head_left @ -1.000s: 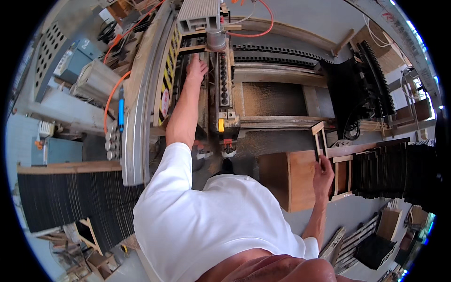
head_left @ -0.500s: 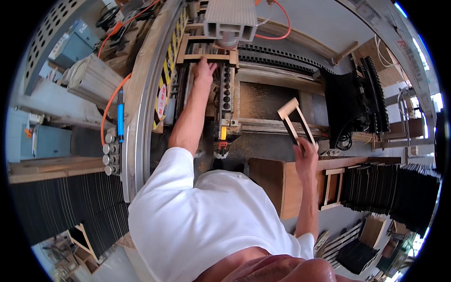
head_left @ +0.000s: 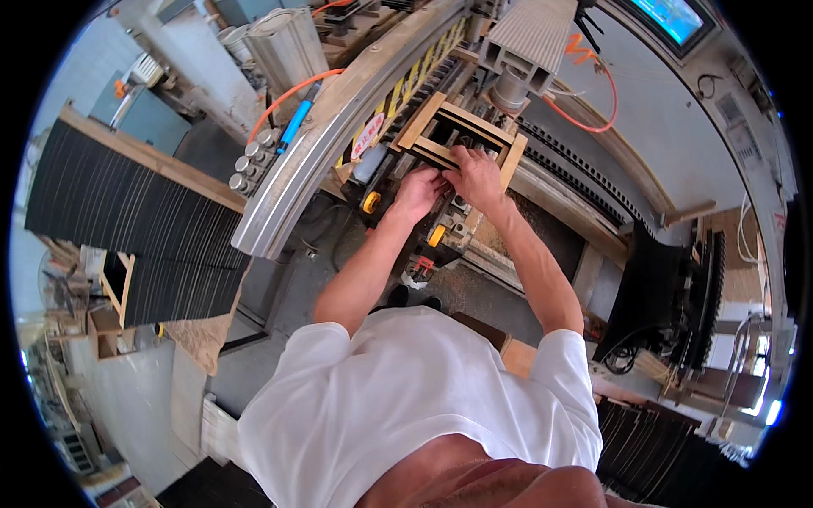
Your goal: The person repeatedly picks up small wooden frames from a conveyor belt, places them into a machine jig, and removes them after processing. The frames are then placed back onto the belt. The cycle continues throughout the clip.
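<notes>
Meeting at the near bar of a light wooden frame (head_left: 422, 121), the left hand (head_left: 418, 191) and right hand (head_left: 478, 180) are placed almost side by side over a machine bed (head_left: 458, 223). The left fingers are curled narrowly together beside the bar; whether they grip anything cannot be told. The right fingers bend at the bar, their tips partly hidden, so a firm hold cannot be confirmed.

The frame rests on the bed, set back from its near end. Its left end bar lies toward the bed's left edge, near a yellow-and-black striped strip (head_left: 398, 95); its right end bar reaches toward the right edge, near dark cable chains (head_left: 584, 180). The bars enclose an oblong opening. Beyond the far bar, just beside the frame's far right corner, a metal cylinder (head_left: 511, 89) under a ribbed grey profile (head_left: 529, 46) limits the room on that side.

At the bed's near end, a yellow disc (head_left: 371, 202) marks the left corner and another yellow part (head_left: 436, 235) sits further right. Floor (head_left: 466, 288) separates this end from the shirt (head_left: 423, 372), leaving both forearms open room between them.
</notes>
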Tool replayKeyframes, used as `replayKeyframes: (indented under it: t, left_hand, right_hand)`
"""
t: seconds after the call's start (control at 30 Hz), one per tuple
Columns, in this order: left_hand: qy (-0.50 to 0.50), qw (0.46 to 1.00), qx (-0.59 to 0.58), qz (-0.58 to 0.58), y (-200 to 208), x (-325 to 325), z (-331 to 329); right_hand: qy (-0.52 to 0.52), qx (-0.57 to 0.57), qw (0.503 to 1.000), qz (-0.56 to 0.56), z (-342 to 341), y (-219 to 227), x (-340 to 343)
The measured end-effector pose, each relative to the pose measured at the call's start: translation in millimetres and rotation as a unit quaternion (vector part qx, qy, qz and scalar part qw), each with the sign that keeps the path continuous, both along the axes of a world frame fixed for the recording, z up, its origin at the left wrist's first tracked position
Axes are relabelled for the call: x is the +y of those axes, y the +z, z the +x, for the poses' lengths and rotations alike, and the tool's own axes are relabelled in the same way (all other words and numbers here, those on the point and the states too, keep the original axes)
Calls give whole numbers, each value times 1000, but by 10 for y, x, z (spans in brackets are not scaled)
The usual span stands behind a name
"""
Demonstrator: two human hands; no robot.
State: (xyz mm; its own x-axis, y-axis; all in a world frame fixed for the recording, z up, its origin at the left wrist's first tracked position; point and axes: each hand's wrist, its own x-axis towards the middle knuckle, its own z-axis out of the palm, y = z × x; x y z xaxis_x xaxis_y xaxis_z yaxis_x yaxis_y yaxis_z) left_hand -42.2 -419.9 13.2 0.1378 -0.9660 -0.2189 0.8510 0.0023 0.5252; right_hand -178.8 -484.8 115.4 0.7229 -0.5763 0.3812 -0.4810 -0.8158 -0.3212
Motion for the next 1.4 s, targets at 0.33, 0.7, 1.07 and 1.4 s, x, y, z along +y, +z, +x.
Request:
replayKeyframes:
  t: [0.33,0.7,1.07,1.4]
  left_hand:
    - [114,990,-50,65,155,665,-123]
    - [99,989,-68,82,358,2787,117]
    - [147,969,-102,172,10,3497,566]
    - [237,942,-82,225,-188,3394,516]
  right_hand:
    - [-15,-33,999,-5,173,-177,-399]
    - [-45,88,990,-103,765,-307,-1015]
    - [-117,329,913,-211,1188,-120,-1515]
    - [-78,313,931,-170,1303,-142,-2140]
